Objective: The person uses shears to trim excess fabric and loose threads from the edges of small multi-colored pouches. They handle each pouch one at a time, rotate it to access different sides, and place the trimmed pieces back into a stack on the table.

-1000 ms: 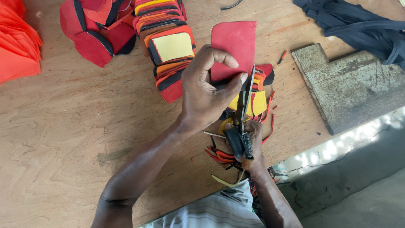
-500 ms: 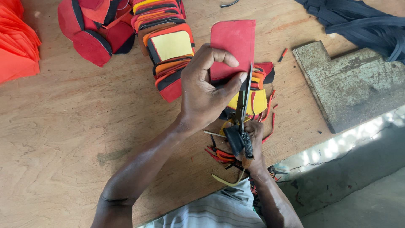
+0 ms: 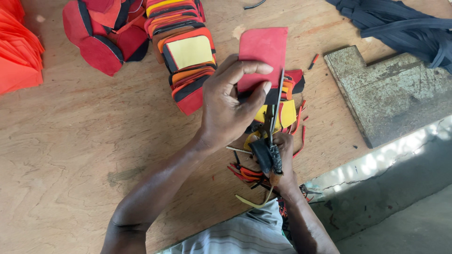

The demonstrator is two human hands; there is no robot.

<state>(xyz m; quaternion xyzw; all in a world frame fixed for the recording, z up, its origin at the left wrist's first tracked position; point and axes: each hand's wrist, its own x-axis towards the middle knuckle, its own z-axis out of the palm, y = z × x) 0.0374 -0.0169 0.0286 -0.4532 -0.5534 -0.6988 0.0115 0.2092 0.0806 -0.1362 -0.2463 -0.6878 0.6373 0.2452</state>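
My left hand (image 3: 230,108) grips a flat red rectangular piece (image 3: 263,51) of leather-like material, thumb and fingers pinching its lower part. My right hand (image 3: 280,160) is closed around the dark handles of a pair of scissors (image 3: 272,127), whose long blades run up along the right edge of the red piece. Under both hands lie yellow, red and black cut pieces (image 3: 286,112) and thin offcut strips (image 3: 245,171) on the wooden table (image 3: 70,141).
A row of stacked red, orange, yellow and black pieces (image 3: 186,56) lies left of the hands. Round red pieces (image 3: 101,33) and an orange pile (image 3: 16,51) lie at far left. A worn metal block (image 3: 391,89) and dark straps (image 3: 400,23) are at right.
The scissor blades have shifted slightly along the red piece's right edge; both hands keep their grip and stay nearly in place.
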